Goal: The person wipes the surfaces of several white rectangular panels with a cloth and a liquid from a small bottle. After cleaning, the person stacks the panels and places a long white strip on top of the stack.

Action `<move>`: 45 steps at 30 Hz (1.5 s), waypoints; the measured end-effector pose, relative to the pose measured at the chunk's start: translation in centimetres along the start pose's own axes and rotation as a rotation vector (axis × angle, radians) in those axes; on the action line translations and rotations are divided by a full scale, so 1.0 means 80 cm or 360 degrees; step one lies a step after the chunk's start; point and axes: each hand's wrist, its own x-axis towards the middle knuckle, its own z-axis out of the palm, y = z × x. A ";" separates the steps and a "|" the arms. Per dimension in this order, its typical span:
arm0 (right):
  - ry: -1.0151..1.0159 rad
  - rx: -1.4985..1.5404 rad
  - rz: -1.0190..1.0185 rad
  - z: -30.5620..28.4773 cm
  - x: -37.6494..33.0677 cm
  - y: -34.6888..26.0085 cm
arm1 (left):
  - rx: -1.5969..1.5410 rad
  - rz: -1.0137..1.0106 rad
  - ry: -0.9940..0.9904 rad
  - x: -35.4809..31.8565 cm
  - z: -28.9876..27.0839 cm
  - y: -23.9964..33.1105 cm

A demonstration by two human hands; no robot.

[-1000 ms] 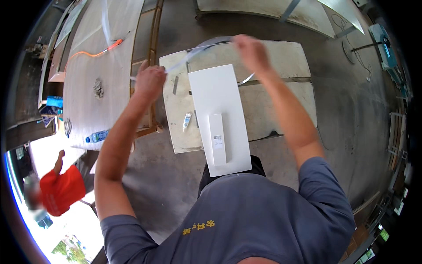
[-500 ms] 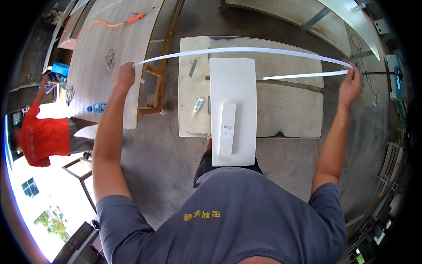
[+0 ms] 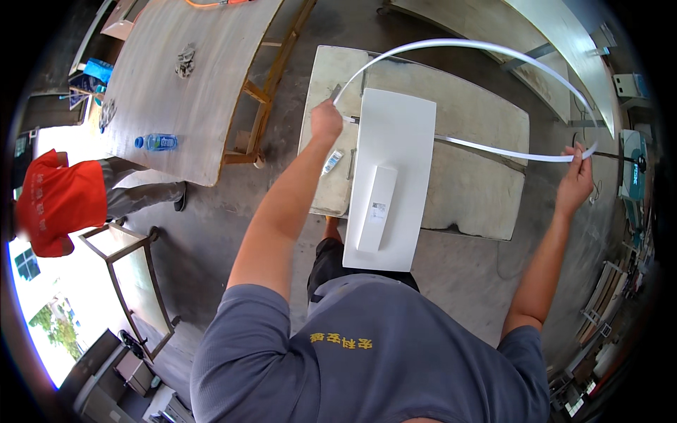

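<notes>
My left hand (image 3: 326, 121) is closed on one end of a long, flexible white strip (image 3: 451, 44), above the left part of a low worktable (image 3: 486, 190). From there the strip arcs high to the right and bends back through the pinching fingers of my right hand (image 3: 577, 180). Its other run leads left to the edge of a white board (image 3: 409, 116), where it goes out of sight. The board lies on the worktable and reaches over its near edge towards me. On the board is a narrow white box (image 3: 377, 211) with a label.
A small white tube (image 3: 332, 162) lies left of the board. The wooden table (image 3: 204, 92) at left carries a blue-labelled bottle (image 3: 156, 142) and a crumpled grey bundle (image 3: 185, 62). Beyond it walks a person in a red shirt (image 3: 67, 201). A metal-framed cart (image 3: 130, 275) stands below.
My left hand has come in to the right with the strip's end, so the strip now bows up into a tall arc. My right hand has lowered. The person in red has shifted slightly.
</notes>
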 end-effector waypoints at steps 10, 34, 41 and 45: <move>-0.0023 -0.0038 -0.0078 0.004 -0.005 -0.009 | -0.0035 -0.0296 -0.0072 -0.014 0.057 0.019; -0.0354 0.0237 -0.0565 0.147 -0.001 -0.154 | -0.1059 -0.0944 -0.1215 -0.408 -0.015 -0.108; -0.0599 0.0244 -0.0598 0.224 -0.028 -0.157 | -0.1045 -0.0862 -0.1239 -0.432 -0.012 -0.131; -0.0770 0.0153 -0.0570 0.253 -0.052 -0.152 | -0.1048 -0.0919 -0.1237 -0.427 -0.019 -0.122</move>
